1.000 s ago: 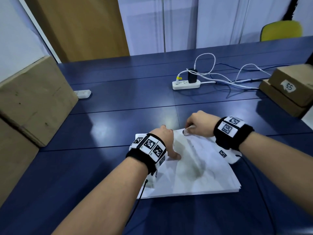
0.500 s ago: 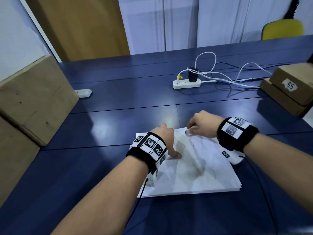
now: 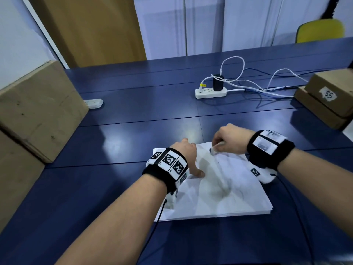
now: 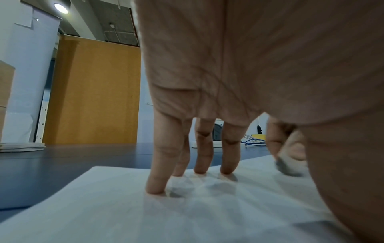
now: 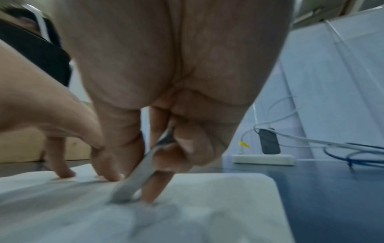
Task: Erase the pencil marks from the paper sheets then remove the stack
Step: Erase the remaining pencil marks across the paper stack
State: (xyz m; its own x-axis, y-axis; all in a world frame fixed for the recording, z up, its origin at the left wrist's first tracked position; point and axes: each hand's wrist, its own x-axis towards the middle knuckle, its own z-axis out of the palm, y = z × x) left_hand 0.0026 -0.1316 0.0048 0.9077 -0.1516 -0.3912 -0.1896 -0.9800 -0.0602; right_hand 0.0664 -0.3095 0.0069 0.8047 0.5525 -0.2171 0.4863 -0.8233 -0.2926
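Left hand (image 3: 186, 153) flat, straight fingers (image 4: 160, 172) pinning paper stack (image 3: 219, 192) on blue table (image 3: 133, 142) for me. Sheets thin, limp, crease easily; I'd lift stack by both side edges later. Right hand (image 3: 230, 138) pinching eraser (image 5: 133, 185), tip rubbing far corner; marks there blurred, probably faint pencil

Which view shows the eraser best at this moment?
The right wrist view: the eraser fills the centre, pinched in the right hand, tip on the paper stack, though blurred. The head view shows only its small dark tip. The left wrist view catches it at the edge, blurred.
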